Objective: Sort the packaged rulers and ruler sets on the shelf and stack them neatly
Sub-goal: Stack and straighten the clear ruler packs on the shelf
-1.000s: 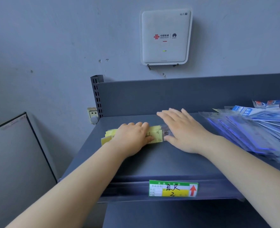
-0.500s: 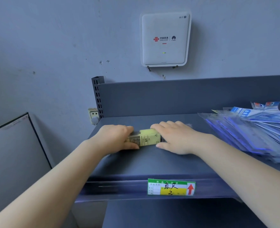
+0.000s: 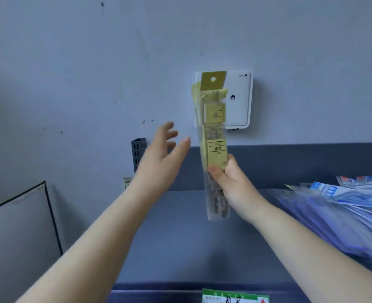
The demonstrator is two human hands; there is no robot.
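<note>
At the far left a dark-framed grey panel (image 3: 16, 232) leans against the wall, and just beyond it the slotted shelf upright (image 3: 138, 154) rises at the corner of the grey shelf (image 3: 180, 248). My left hand (image 3: 159, 158) hangs in the air above the shelf, fingers spread and relaxed, gripping nothing; it sits a little to the left of the ruler pack and does not touch it. My two hands are apart. Next comes the pack of yellow rulers (image 3: 214, 141), a long clear sleeve with a yellow hanger card at the top, held upright and lifted clear of the shelf. My right hand (image 3: 231, 182) grips it around the lower part, thumb pressed across the front just under the printed label. Behind the pack's top a white WiFi box (image 3: 239, 106) is fixed to the wall. At the right a loose, slanted pile of blue ruler sets (image 3: 338, 215) in clear bags lies on the shelf. A green price tag (image 3: 235, 297) sits on the shelf's front edge.
</note>
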